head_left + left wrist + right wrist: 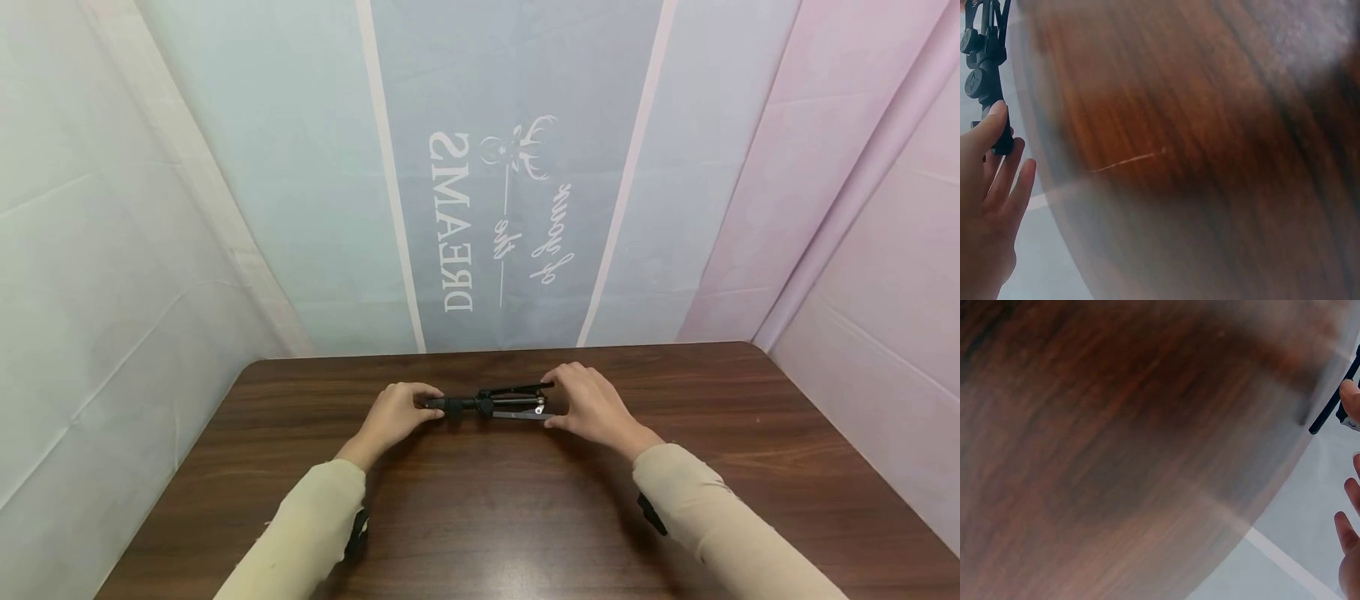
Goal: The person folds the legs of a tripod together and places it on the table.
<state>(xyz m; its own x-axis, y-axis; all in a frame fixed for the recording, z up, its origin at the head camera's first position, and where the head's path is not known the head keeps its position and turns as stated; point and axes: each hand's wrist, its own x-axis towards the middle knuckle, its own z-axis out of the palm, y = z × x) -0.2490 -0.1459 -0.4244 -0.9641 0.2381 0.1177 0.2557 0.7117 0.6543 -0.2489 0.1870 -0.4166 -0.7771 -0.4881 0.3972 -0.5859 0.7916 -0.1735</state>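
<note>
A small black tripod point(486, 405) is held level between both hands near the far side of the table. My left hand point(393, 414) pinches its narrow end between thumb and fingers. Round knobs show on the tripod point(988, 65) in the left wrist view. At the other end, my right hand point(596, 407) grips the slightly spread legs, thumb on the near leg and fingers at the far one. The right wrist view catches only part of this hand, its thumb point(1350, 397) against a dark leg point(1325, 415).
The dark wood-grain table point(510, 500) has rounded far corners. Behind it hangs a pale blue-grey cloth point(517, 67) with mirrored white lettering. Light fabric walls point(112, 250) stand on both sides.
</note>
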